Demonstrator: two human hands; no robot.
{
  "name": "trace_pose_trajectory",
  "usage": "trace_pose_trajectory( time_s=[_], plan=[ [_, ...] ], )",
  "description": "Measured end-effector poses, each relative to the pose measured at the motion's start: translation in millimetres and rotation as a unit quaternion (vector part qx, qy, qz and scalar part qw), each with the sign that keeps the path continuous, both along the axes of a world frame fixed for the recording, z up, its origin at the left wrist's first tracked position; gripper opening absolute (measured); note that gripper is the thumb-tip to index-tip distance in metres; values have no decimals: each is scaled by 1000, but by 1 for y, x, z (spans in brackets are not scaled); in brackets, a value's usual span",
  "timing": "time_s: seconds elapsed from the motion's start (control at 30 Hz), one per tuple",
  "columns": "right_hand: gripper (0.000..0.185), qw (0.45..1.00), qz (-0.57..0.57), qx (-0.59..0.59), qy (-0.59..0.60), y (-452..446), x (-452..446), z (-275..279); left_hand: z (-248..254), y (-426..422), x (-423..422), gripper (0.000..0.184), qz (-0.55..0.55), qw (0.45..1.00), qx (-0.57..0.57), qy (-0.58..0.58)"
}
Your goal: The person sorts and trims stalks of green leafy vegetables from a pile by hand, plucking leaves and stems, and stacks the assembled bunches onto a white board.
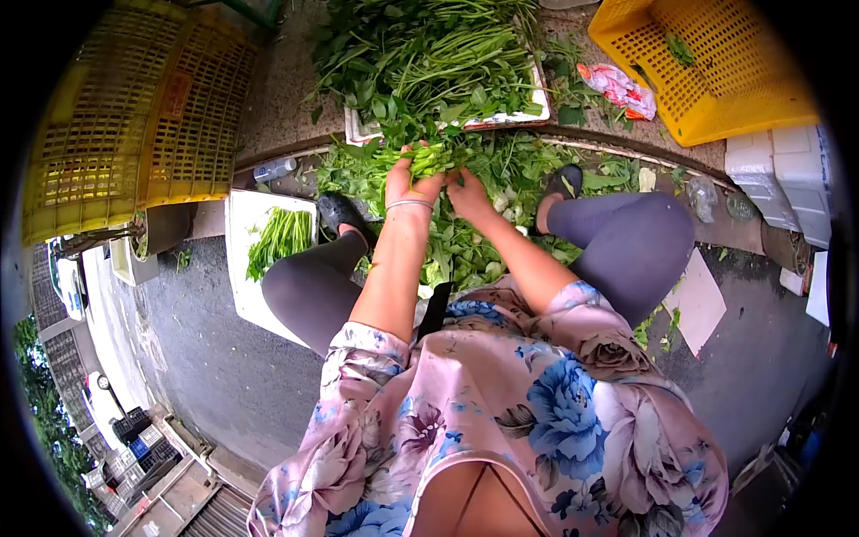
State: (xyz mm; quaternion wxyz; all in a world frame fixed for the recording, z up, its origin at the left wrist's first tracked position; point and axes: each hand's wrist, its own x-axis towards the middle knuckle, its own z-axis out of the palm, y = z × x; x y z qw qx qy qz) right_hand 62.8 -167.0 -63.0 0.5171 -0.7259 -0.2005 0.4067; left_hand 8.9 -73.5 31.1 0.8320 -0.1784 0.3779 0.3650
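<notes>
My left hand [411, 186] is wrapped round a bunch of green stems [429, 159], whose cut ends point to the right. Close beside it on the right, my right hand [463, 191] has its fingers bent at the leafy greens; what is between them is too small to tell. Just beyond both hands, a white tray [543, 100] bears a large heap of long-stemmed leafy greens [447, 54]. Loose leaves [456, 242] cover the ground between my feet. On the left, a white foam box [246, 291] holds a bundle of green stems [284, 234].
Yellow crates [192, 116] stand at the left, and another yellow crate [707, 67] lies at the upper right. Near it is a red and white plastic bag [617, 88]. White foam boxes [777, 179] are at the far right. A plastic bottle [275, 169] lies by the left shoe.
</notes>
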Motion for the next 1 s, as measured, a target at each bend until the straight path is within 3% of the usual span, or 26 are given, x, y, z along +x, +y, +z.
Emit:
trace_pose_trajectory(
  time_s=[0.07,0.13,0.2,0.33,0.43,0.67,0.8,0.87,0.93,1.0],
  plan=[
    [32,994,19,-102,-26,-14,20,-25,-8,8,-4,13,10,1000,1,-13],
    [39,986,-2,-140,-89,-25,38,-1,-10,8,-12,13,4,994,73,-86],
    [44,962,-36,-240,-127,-27,56,10,-4,9,-13,10,26,995,63,-77],
    [47,941,-118,-225,-223,-16,80,13,-7,11,-17,6,7,990,78,-118],
    [47,920,-47,-322,-218,-14,92,41,-6,8,-23,6,9,992,100,-79],
    [45,895,-12,-367,-255,1,101,52,-20,5,-36,10,-16,984,176,-16],
    [42,878,-8,-385,-284,12,114,45,-18,-3,-35,14,-115,961,250,-13],
    [49,870,85,-415,-253,16,125,58,-10,-8,-31,16,-123,951,277,58],
    [61,808,114,-462,-346,27,120,81,-2,-11,-29,18,-123,952,261,103],
    [76,812,137,-414,-389,43,101,123,10,-14,-26,22,-107,958,234,130]
  ],
)
